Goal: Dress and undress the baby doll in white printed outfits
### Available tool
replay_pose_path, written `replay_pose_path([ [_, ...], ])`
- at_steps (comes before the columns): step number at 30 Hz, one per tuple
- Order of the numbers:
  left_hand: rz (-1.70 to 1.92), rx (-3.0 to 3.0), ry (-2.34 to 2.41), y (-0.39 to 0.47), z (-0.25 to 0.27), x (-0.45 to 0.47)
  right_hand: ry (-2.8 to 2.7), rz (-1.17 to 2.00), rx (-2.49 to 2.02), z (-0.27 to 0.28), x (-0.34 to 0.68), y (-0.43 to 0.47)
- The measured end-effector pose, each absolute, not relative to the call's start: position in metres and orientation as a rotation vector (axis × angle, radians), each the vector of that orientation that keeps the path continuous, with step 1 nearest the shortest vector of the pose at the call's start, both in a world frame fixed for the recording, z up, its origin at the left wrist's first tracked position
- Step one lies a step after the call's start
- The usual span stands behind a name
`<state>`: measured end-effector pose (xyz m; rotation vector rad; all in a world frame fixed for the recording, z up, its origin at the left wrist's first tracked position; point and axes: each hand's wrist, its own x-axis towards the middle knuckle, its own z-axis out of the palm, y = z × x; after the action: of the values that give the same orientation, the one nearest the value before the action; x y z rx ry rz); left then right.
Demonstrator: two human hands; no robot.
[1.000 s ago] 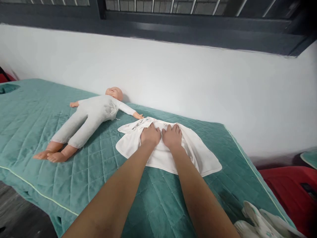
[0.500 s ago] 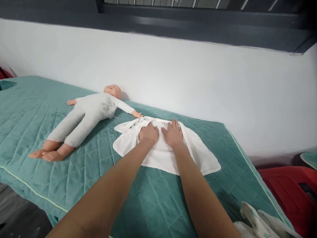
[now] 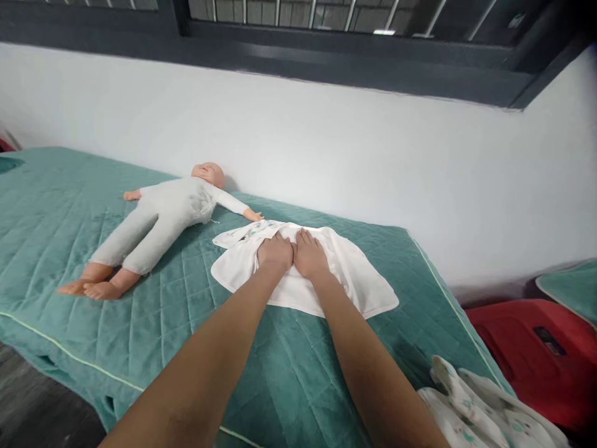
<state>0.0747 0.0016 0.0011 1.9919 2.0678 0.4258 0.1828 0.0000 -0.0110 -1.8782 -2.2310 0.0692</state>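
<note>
A white baby shirt lies spread on the green quilted cover, with a printed patch showing along its upper left edge. My left hand is on the middle of the shirt, fingers curled into the cloth near the printed edge; their tips are partly hidden. Right beside it, my right hand presses flat on the cloth with its fingers stretched toward the wall. The two hands touch at the thumbs. To the left, a baby doll in a pale bodysuit lies on its back, one hand close to the shirt's upper edge.
The green quilted cover runs along a white wall below a dark window frame. A bunched printed white cloth lies at the lower right. Beyond the right edge stands a red plastic object.
My right hand has moved left across the shirt until it meets my left hand, and the cloth beside it has drawn inward. The camera view has shifted slightly.
</note>
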Motion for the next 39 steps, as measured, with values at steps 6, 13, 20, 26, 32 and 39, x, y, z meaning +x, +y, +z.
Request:
replay_pose_path([
  [6,0.441,2.074,2.043,-0.022,-0.004,0.071,-2.128,0.077,-2.078,-0.015,0.185,-0.01],
  [13,0.423,2.135,2.01,-0.042,-0.009,0.065,-2.075,0.061,-2.184,-0.012,0.196,-0.028],
  [20,0.464,2.252,1.92,-0.061,-0.009,0.055,-2.101,0.055,-2.174,-0.01,0.207,-0.059],
  [26,0.671,2.488,1.72,-0.102,-0.001,0.032,-2.22,-0.041,-1.883,-0.006,0.219,-0.115],
  [32,0.73,2.691,1.661,-0.133,0.003,0.007,-2.181,-0.251,-1.636,0.007,0.218,-0.169],
  [39,0.784,2.608,1.595,-0.126,0.003,-0.004,-2.229,-0.22,-1.712,0.011,0.213,-0.167],
])
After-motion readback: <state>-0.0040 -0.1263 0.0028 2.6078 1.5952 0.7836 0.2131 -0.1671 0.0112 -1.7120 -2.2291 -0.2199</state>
